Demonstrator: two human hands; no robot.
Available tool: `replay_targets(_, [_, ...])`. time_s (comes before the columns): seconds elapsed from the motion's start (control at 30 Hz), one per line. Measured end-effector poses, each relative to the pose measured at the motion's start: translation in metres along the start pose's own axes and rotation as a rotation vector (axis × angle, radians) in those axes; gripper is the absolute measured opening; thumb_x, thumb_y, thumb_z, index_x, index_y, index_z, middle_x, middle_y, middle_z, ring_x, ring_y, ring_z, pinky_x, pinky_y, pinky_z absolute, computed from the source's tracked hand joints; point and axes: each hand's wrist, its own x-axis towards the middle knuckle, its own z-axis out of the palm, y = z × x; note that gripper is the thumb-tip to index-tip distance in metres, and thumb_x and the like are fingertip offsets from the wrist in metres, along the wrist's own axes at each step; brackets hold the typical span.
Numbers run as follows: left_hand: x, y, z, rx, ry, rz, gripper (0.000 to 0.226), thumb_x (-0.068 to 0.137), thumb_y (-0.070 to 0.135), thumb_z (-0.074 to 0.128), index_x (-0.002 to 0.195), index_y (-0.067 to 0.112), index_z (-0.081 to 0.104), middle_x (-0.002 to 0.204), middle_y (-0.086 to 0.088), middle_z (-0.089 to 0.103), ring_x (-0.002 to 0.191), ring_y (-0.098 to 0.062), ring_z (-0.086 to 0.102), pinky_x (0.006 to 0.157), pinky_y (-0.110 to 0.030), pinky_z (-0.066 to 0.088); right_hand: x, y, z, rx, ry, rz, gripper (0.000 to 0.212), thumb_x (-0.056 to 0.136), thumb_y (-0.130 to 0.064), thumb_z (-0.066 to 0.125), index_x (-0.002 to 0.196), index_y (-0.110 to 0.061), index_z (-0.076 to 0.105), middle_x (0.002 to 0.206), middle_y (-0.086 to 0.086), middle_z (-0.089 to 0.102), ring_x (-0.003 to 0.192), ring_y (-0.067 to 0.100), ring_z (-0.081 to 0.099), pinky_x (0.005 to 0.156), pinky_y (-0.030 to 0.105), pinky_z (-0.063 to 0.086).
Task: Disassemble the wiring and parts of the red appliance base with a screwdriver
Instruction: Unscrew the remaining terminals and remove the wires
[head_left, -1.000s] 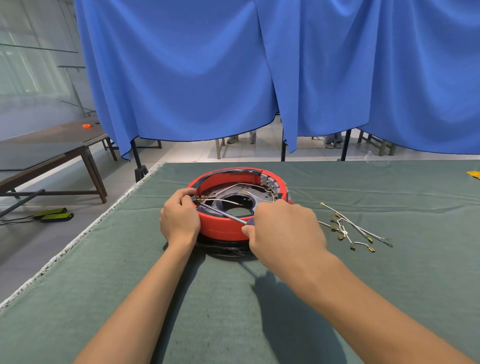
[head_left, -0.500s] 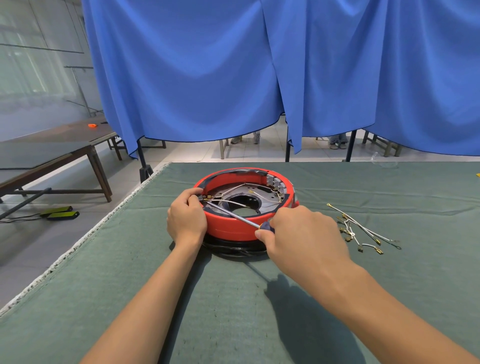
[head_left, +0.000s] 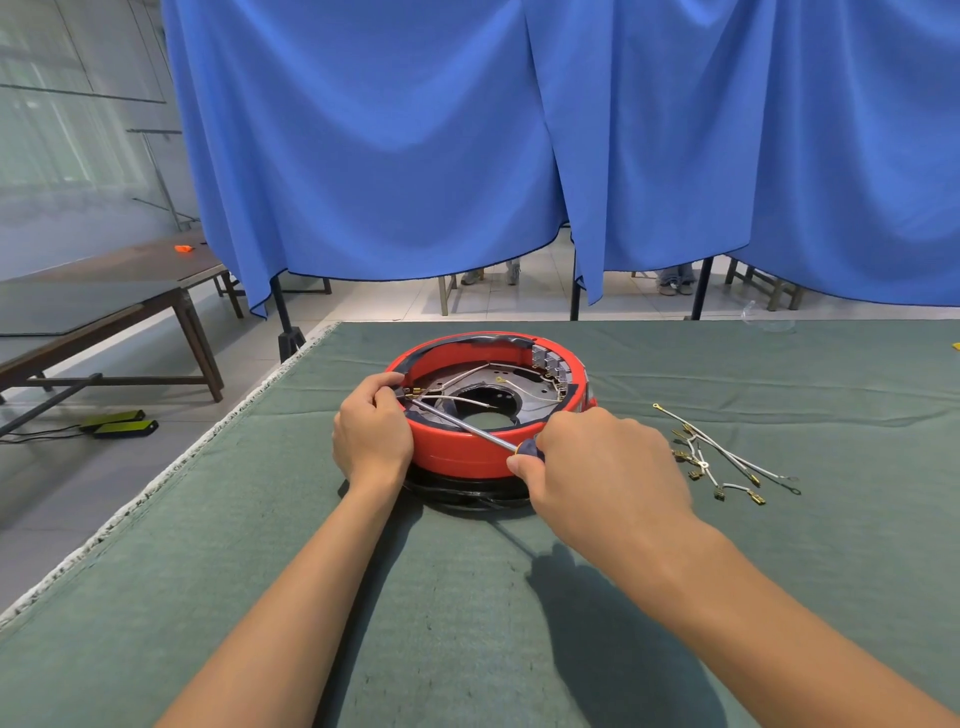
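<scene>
Green cloth (head_left: 467, 597); round red base (head_left: 457, 457), wired.

Workshop-type or training work hall: large bench covered in green felt cloth (head_left: 260, 597), blue curtains (head_left: 415, 156) on black stands screening off bays, tiled floor, dark wooden side table (head_left: 104, 306) at left, loose detached wires (head_left: 722, 457) with terminals lying on the cloth

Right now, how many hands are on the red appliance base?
1: the left hand grips the red round appliance base at its left rim. The right hand holds the metal-shafted screwdriver instead.
</scene>
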Motion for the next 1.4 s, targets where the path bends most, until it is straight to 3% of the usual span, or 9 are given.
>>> replay_targets(0.17, [0.000,0.001,0.000,0.014,-0.011,0.002,0.035,0.091,0.018,0.038,0.097,0.031,0.069,0.101,0.007,0.069,0.090,-0.014,0.055,0.076,-0.030,0.042,-0.004,-0.011,-0.001,0.001,-0.004,-0.005,0.025,0.098,-0.039,0.047,0.081,-0.023,0.038,0.100,0.006,0.065,0.092,0.032,0.063,0.064,0.031,0.030])
replay_targets(0.3, [0.001,0.003,-0.002,0.038,-0.026,0.001,0.035,0.092,0.017,0.037,0.099,0.030,0.069,0.103,0.007,0.068,0.088,-0.013,0.053,0.074,-0.029,0.040,-0.005,-0.025,-0.004,-0.012,-0.011,-0.002,0.009,0.096,-0.026,0.052,0.097,-0.019,0.057,0.104,0.006,0.064,0.096,0.031,0.064,0.064,0.031,0.031])
replay_targets(0.5, [-0.001,0.006,-0.004,0.057,-0.034,-0.001,0.036,0.092,0.016,0.037,0.103,0.028,0.070,0.107,0.005,0.068,0.089,-0.012,0.050,0.075,-0.029,0.037,-0.009,-0.036,-0.005,-0.016,-0.038,0.032,0.016,0.098,-0.020,0.050,0.109,-0.015,0.060,0.110,0.008,0.065,0.102,0.031,0.063,0.066,0.032,0.033])
replay_targets(0.63, [-0.003,0.007,-0.005,0.059,-0.031,0.000,0.036,0.092,0.016,0.037,0.103,0.027,0.070,0.106,0.006,0.068,0.087,-0.011,0.050,0.073,-0.027,0.036,-0.011,-0.028,-0.009,0.006,-0.055,0.037,0.014,0.097,-0.024,0.052,0.105,-0.015,0.060,0.108,0.008,0.065,0.100,0.032,0.063,0.066,0.031,0.033])
replay_targets(0.77, [-0.003,0.006,-0.004,0.057,-0.027,0.001,0.036,0.092,0.016,0.037,0.102,0.027,0.070,0.105,0.006,0.068,0.086,-0.010,0.050,0.072,-0.027,0.036,-0.013,-0.016,-0.011,0.016,-0.061,0.038,0.022,0.097,-0.030,0.051,0.078,-0.020,0.045,0.101,0.007,0.067,0.092,0.032,0.063,0.064,0.030,0.031])
replay_targets(0.93, [-0.002,0.005,-0.004,0.052,-0.024,0.010,0.036,0.092,0.016,0.037,0.100,0.028,0.070,0.102,0.007,0.068,0.088,-0.013,0.053,0.072,-0.028,0.038,-0.010,-0.010,-0.009,0.028,-0.067,0.023,0.024,0.099,-0.038,0.047,0.081,-0.022,0.045,0.099,0.007,0.066,0.091,0.032,0.062,0.064,0.031,0.031])
replay_targets(1.03, [-0.002,0.004,-0.003,0.048,-0.026,0.014,0.036,0.093,0.017,0.036,0.100,0.029,0.069,0.099,0.008,0.067,0.088,-0.014,0.055,0.072,-0.029,0.040,-0.007,-0.009,-0.008,0.017,-0.057,0.009,0.030,0.099,-0.039,0.047,0.076,-0.021,0.040,0.097,0.007,0.066,0.076,0.030,0.053,0.064,0.030,0.031])
replay_targets(1.23, [-0.002,0.003,-0.002,0.041,-0.010,0.006,0.036,0.092,0.017,0.037,0.098,0.030,0.070,0.097,0.009,0.067,0.084,-0.012,0.052,0.070,-0.029,0.038,-0.005,-0.005,-0.007,-0.004,-0.033,-0.011,0.027,0.099,-0.041,0.046,0.103,-0.021,0.064,0.096,0.005,0.064,0.077,0.030,0.053,0.064,0.030,0.030])
replay_targets(1.4, [-0.002,0.004,-0.002,0.045,-0.011,0.002,0.036,0.091,0.017,0.037,0.100,0.029,0.070,0.101,0.007,0.069,0.086,-0.013,0.054,0.074,-0.030,0.041,-0.008,-0.013,-0.008,-0.004,-0.040,0.008,0.021,0.099,-0.036,0.047,0.090,-0.020,0.057,0.092,0.007,0.064,0.077,0.030,0.054,0.064,0.030,0.032])
